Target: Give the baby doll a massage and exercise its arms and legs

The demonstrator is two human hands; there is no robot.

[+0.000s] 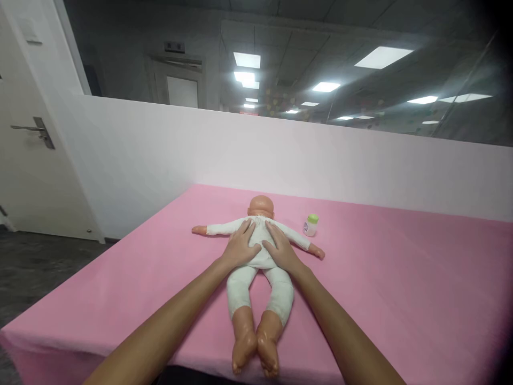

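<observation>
A baby doll (260, 259) in white cloth lies face down on the pink table cover (160, 283). Its head points to the wall, its arms are spread out to the sides, and its bare feet lie close to the near edge. On the left side of its back rests my left hand (241, 247), fingers and thumb spread. My right hand (281, 248) lies flat on the right side of the back, also with fingers apart. The two thumbs come close together over the middle of the back. Neither hand grips anything.
Beyond the doll's right arm stands a small jar (310, 225) with a green lid. Behind the table runs a white half wall (248, 155) with dark glass above it. A door (36, 139) with a metal handle is at the left.
</observation>
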